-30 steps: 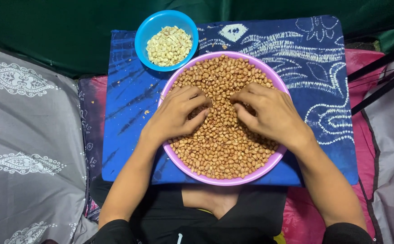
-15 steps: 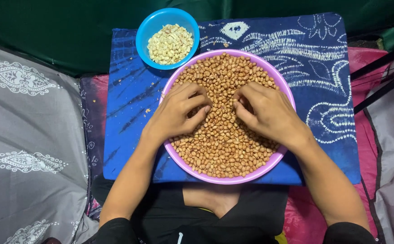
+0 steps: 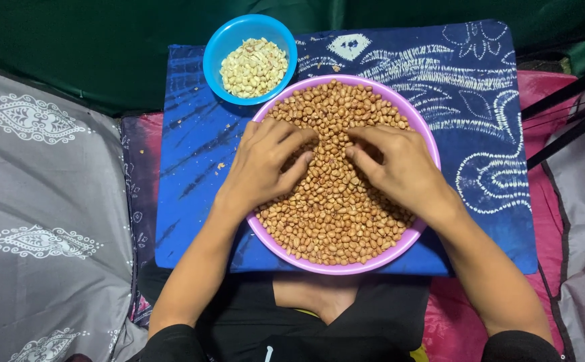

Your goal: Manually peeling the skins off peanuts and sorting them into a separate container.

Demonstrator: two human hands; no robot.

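A blue patterned cloth (image 3: 480, 121) covers the surface at the centre of the frame, with grey printed fabric (image 3: 37, 201) at the left. On the cloth sits a pink bowl (image 3: 346, 267) filled with brown-skinned peanuts (image 3: 336, 221). My left hand (image 3: 265, 164) and right hand (image 3: 396, 167) rest on the peanuts, fingers curled and pinching at nuts near the middle; what each grips, I cannot tell. A blue bowl (image 3: 215, 57) of pale skinned peanuts (image 3: 253, 67) touches the pink rim at upper left.
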